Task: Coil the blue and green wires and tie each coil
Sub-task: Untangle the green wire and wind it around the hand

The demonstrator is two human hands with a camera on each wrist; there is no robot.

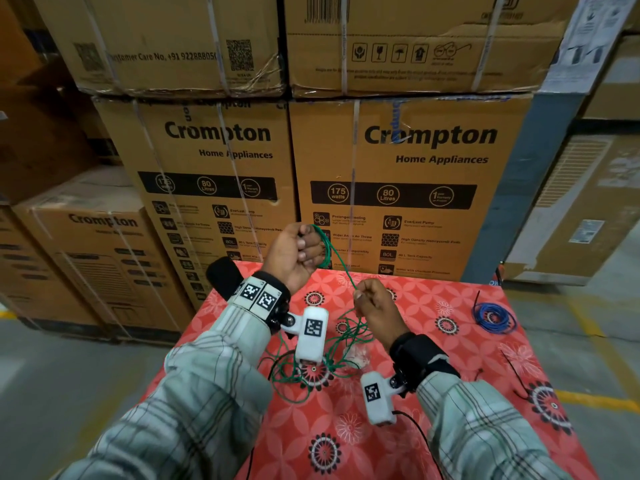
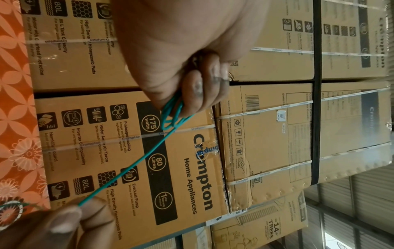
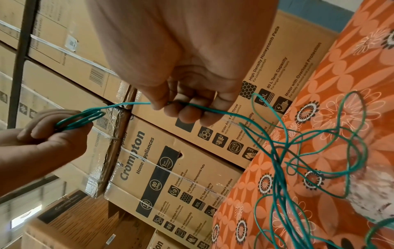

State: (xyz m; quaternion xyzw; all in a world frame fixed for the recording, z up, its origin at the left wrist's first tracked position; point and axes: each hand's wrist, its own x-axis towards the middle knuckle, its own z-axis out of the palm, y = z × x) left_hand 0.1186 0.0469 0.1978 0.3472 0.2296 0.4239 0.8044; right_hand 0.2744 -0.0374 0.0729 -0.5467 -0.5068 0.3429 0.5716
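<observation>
My left hand (image 1: pixel 300 249) is raised above the table's far edge and grips a few small loops of the green wire (image 1: pixel 325 247), also seen as green loops (image 2: pixel 172 114) under its curled fingers. A taut strand runs from there down to my right hand (image 1: pixel 372 303), which pinches the green wire (image 3: pixel 192 105) between thumb and fingers. The rest of the green wire (image 1: pixel 311 358) lies in a loose tangle on the red tablecloth (image 1: pixel 398 455). The blue wire (image 1: pixel 495 318) lies coiled at the table's right side.
Black cable ties (image 1: pixel 517 375) lie on the cloth near the right edge. Stacked Crompton cardboard boxes (image 1: pixel 398 188) form a wall right behind the table. A crumpled clear wrapper (image 1: pixel 356 355) sits under the green tangle. Grey floor (image 1: pixel 69 393) lies to the left.
</observation>
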